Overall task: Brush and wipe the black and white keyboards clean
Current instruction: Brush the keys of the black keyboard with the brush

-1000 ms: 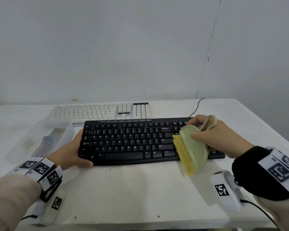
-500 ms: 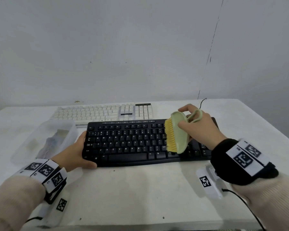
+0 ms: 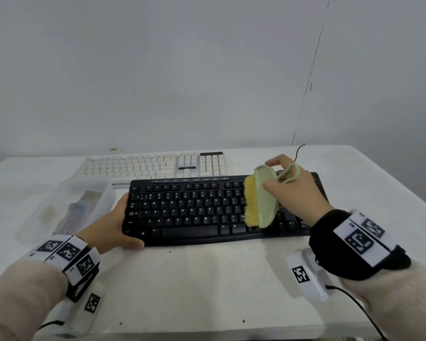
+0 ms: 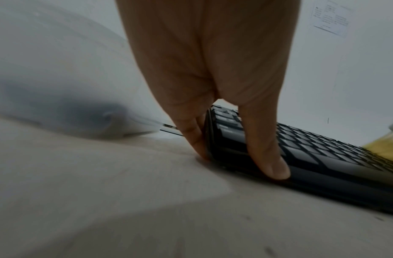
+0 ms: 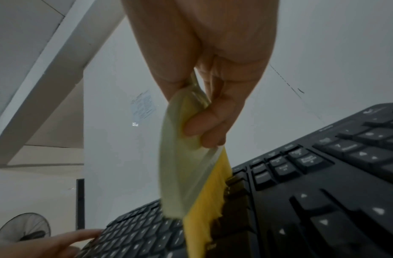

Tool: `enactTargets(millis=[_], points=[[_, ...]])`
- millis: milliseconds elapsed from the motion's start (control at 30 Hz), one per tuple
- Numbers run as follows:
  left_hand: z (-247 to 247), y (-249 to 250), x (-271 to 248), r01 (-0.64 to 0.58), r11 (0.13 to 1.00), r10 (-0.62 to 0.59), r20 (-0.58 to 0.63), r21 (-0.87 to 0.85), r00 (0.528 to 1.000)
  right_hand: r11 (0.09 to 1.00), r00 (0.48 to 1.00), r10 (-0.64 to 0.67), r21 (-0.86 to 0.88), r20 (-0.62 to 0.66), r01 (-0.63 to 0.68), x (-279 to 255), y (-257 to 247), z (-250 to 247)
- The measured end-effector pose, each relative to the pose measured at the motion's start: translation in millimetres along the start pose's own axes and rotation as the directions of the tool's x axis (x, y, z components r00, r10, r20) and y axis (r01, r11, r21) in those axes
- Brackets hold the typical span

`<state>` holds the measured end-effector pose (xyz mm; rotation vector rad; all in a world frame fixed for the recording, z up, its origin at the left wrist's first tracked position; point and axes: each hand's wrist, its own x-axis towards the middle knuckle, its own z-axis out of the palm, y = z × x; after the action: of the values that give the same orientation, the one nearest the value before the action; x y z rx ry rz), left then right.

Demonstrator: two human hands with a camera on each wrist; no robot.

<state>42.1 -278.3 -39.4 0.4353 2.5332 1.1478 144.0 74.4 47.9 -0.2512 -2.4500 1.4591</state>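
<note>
Two keyboards on the table (image 3: 207, 279), one black (image 3: 187, 212) and one white (image 3: 138, 166), plus one brush (image 3: 261, 200), one clear plastic box (image 3: 67, 207), two hands at work, left (image 3: 111, 227) and right (image 3: 295, 190).

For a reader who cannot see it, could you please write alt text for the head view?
A right hand holds a green brush on a black keyboard steadied by the left hand; a white keyboard lies behind.

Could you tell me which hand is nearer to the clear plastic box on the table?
Left. The left hand grips the black keyboard's left end, right beside the clear plastic box. The right hand holds the brush over the keyboard's right half, well away.
</note>
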Motion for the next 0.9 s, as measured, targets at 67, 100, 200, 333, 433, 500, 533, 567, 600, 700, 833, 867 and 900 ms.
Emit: enactTargets(millis=[67,100,200,333,433,500,533,567,600,700,833,867,900], points=[[0.3,1.2,0.0,-0.009,1.0,0.009,0.012,-0.006,1.0,0.999,0.998,0.017,-0.038,0.067,-0.014,-7.3,3.0,-1.1],[0.3,2.0,0.1,-0.012,1.0,0.012,0.013,-0.009,1.0,0.999,0.995,0.031,-0.043,0.093,-0.027,-9.3,3.0,-2.6],[-0.2,1.5,0.0,-0.005,1.0,0.006,0.019,-0.004,1.0,0.999,0.998,0.033,-0.013,0.048,-0.032,-5.4,-1.4,-6.5],[-0.4,0.7,-0.1,0.001,1.0,-0.002,0.024,0.021,1.0,1.0,0.996,-0.021,0.005,-0.092,0.021,5.3,-5.5,-3.4],[-0.1,2.3,-0.3,-0.003,1.0,0.002,0.02,0.023,1.0,1.0,0.999,0.0,-0.026,-0.048,-0.001,-0.1,-1.0,-1.3],[-0.3,2.1,0.1,-0.002,1.0,0.001,0.021,0.029,1.0,0.999,1.0,0.009,-0.049,0.012,-0.008,-9.1,3.0,-1.4],[-0.4,1.7,0.3,-0.002,1.0,0.001,0.022,0.031,1.0,0.998,0.999,0.014,-0.054,0.047,-0.012,-14.0,4.3,-1.6],[-0.6,1.1,0.5,-0.001,1.0,0.0,0.022,0.029,1.0,0.998,0.996,0.024,-0.053,0.086,-0.02,-18.2,5.2,-2.0],[-0.6,0.7,0.7,0.0,1.0,-0.001,0.022,0.027,1.0,0.998,0.991,0.041,-0.049,0.124,-0.035,-21.2,5.3,-2.3],[-0.4,-0.1,0.7,0.0,1.0,-0.001,0.018,0.024,1.0,0.997,0.985,0.065,-0.051,0.159,-0.057,-21.8,0.7,-4.5],[0.5,2.2,-0.1,-0.008,1.0,0.007,0.021,0.012,1.0,1.0,1.0,0.002,-0.014,0.016,-0.001,-7.2,-10.7,-2.9],[0.7,2.7,-0.2,-0.008,1.0,0.008,0.02,0.008,1.0,1.0,1.0,-0.015,0.002,-0.014,0.015,-2.8,-12.8,-0.9],[0.5,2.7,-0.3,-0.005,1.0,0.005,0.018,0.008,1.0,0.999,0.999,-0.031,0.013,-0.03,0.031,1.1,-14.3,1.7]])
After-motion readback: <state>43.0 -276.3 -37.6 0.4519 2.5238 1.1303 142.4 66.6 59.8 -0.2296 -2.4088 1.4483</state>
